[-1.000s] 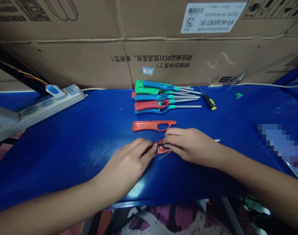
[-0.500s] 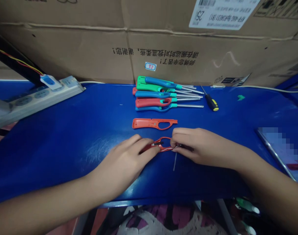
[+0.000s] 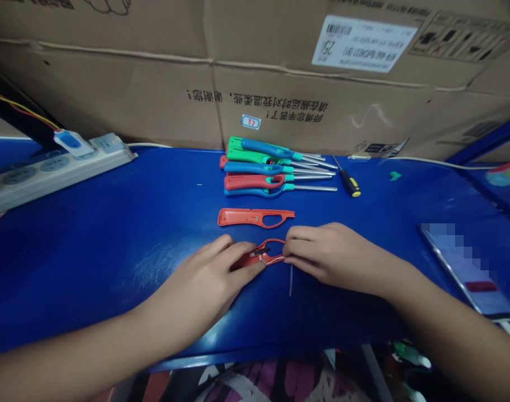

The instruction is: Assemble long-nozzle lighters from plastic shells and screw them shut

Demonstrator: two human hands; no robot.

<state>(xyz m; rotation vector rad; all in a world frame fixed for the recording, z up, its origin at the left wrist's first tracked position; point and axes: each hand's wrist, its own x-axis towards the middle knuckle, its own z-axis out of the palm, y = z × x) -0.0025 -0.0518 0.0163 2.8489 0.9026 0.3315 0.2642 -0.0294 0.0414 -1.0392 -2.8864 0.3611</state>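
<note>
My left hand (image 3: 224,268) is closed around the handle end of an orange-red half shell of a utility lighter (image 3: 272,261), its thumb and fingers pressing on it. A small black part (image 3: 262,252) and a thin white wire lie in the shell beside the trigger opening. My right hand (image 3: 322,251) pinches the narrow nozzle end of the same shell; whatever else its fingertips hold is hidden. Below those fingertips a thin pale strand (image 3: 290,281) points toward me. The matching orange-red half shell (image 3: 240,217) lies just beyond, inner side up.
Several assembled lighters (image 3: 259,182) in blue, red and green are piled behind. Right of them lies a black and yellow screwdriver (image 3: 350,184). A power strip (image 3: 62,167) sits at left, a phone (image 3: 468,279) at right. A cardboard box (image 3: 154,100) walls off the back of the blue table (image 3: 112,234).
The view has shifted, so everything appears slightly further left and lower. The right fingers have drawn closer together at the nozzle end. My left hand keeps its grip on the shell.
</note>
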